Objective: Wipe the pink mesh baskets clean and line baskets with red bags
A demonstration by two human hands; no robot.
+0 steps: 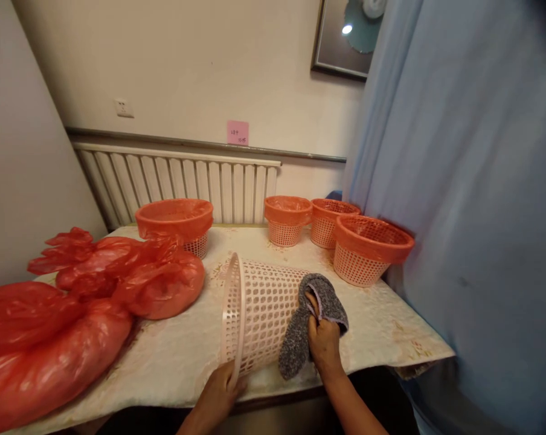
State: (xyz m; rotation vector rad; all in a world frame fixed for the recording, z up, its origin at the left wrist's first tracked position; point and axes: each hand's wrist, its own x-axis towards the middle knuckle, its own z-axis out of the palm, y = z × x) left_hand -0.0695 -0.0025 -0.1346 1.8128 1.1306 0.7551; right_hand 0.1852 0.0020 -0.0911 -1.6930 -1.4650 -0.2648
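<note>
A pale pink perforated plastic wastebasket [268, 302] lies tipped on its side near the table's front edge, its mouth facing left. My left hand [216, 389] grips its rim at the lower front, fingers closed around the edge. At the basket's bottom end, my right hand [325, 341] is closed on a dark grey cloth [325, 290] with a light purple edging. The cloth lies against the base and hides it, and part of it hangs down in front of the basket's side.
Several similar baskets with red liners stand behind, including one basket [363, 254] at right and another [176, 220] at back left. Filled red plastic bags [164, 284] cover the table's left side. A blue curtain [472, 211] hangs at right; a radiator [182, 181] runs behind.
</note>
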